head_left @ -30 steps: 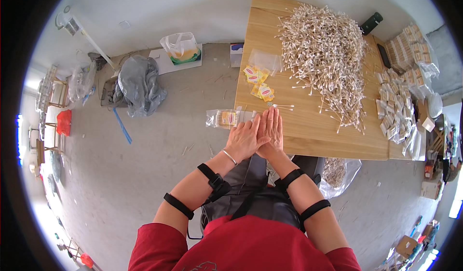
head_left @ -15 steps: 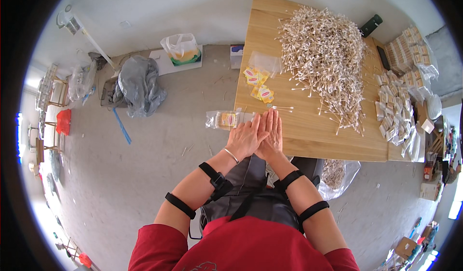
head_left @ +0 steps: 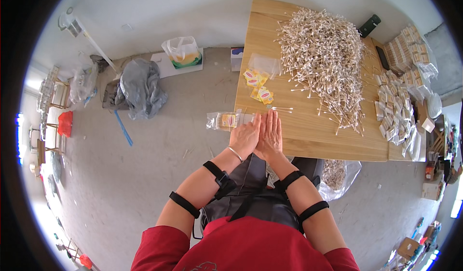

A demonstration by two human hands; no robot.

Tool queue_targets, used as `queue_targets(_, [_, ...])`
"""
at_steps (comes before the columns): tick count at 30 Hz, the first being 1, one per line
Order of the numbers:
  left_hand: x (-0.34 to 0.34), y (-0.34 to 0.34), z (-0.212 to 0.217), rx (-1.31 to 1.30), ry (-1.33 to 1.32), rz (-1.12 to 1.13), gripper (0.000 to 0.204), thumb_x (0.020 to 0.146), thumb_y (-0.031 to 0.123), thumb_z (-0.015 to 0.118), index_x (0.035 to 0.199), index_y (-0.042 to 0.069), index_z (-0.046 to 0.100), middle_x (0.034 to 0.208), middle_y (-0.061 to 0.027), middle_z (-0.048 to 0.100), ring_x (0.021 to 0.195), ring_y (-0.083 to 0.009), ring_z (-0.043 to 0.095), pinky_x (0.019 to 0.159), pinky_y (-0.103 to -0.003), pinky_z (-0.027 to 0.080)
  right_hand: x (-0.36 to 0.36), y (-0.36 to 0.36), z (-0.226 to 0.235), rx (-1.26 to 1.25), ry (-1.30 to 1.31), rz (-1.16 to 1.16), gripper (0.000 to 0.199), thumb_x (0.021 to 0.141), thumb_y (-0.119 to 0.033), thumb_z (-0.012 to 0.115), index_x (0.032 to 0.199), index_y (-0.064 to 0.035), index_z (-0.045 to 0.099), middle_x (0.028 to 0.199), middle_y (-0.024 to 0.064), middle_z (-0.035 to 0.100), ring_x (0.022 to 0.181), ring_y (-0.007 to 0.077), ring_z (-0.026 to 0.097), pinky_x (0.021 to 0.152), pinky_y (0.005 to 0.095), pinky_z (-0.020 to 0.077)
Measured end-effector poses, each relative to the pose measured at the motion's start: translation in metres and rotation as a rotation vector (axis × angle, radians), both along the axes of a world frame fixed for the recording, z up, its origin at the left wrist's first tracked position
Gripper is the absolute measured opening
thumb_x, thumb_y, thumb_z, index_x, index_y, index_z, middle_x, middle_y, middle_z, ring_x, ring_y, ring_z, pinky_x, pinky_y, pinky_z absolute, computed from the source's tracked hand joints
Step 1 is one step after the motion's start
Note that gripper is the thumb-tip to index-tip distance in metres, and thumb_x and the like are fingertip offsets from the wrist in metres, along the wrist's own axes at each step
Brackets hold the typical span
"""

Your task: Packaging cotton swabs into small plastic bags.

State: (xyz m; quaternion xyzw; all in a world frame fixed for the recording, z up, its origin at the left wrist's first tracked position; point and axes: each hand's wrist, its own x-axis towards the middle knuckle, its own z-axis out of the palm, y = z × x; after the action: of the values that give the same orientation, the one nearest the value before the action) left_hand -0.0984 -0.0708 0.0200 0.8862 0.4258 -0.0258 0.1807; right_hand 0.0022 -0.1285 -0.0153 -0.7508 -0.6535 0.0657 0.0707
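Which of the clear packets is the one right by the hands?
The filled clear packet overhanging the table's left edge, at the left hand's fingertips. The empty clear bags lie farther up the table.

A light wooden rectangular table (head_left: 313, 136) carried a big heap of white-tipped cotton swabs (head_left: 323, 54), with 2 small clusters of yellow printed labels (head_left: 258, 85) beside it and a clear plastic bag (head_left: 265, 63) next to them. A clear plastic packet of swabs (head_left: 226, 120) hung over its near left edge. Stacks of filled packets (head_left: 393, 107) lay along its right side.
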Motion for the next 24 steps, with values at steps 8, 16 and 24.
queue_targets(8, [-0.002, 0.0, -0.008, 0.004, -0.045, 0.014, 0.05, 0.088, 0.012, 0.049, 0.135, 0.002, 0.037, 0.096, -0.0159, 0.067, 0.088, -0.0308, 0.066, 0.075, -0.041, 0.053, 0.002, -0.007, 0.002, 0.043, 0.046, 0.059, 0.087, 0.083, -0.047, 0.049, 0.146, 0.0062, 0.02, 0.153, 0.0293, 0.012, 0.144, 0.042, 0.007, 0.117, 0.048, 0.0075])
queue_targets(16, [0.003, -0.004, -0.002, -0.051, -0.553, 0.15, 0.044, 0.091, 0.015, 0.05, 0.132, 0.0, 0.045, 0.13, -0.0213, 0.048, 0.121, -0.0337, 0.047, 0.1, -0.041, 0.041, 0.004, -0.009, -0.001, 0.066, -0.044, 0.043, 0.082, 0.085, -0.042, 0.048, 0.143, 0.0104, 0.021, 0.151, 0.0295, 0.016, 0.144, 0.0412, 0.011, 0.117, 0.0473, 0.0102])
queue_targets(24, [0.003, 0.01, -0.046, -0.48, -1.135, 0.261, 0.052, 0.104, 0.033, 0.033, 0.144, 0.0, 0.033, 0.15, -0.0148, 0.032, 0.141, -0.0232, 0.025, 0.115, -0.038, 0.021, 0.0, -0.008, 0.006, 0.096, 0.113, 0.024, 0.072, 0.089, -0.036, 0.041, 0.14, 0.0126, 0.024, 0.149, 0.0295, 0.021, 0.143, 0.0414, 0.014, 0.117, 0.0479, 0.011])
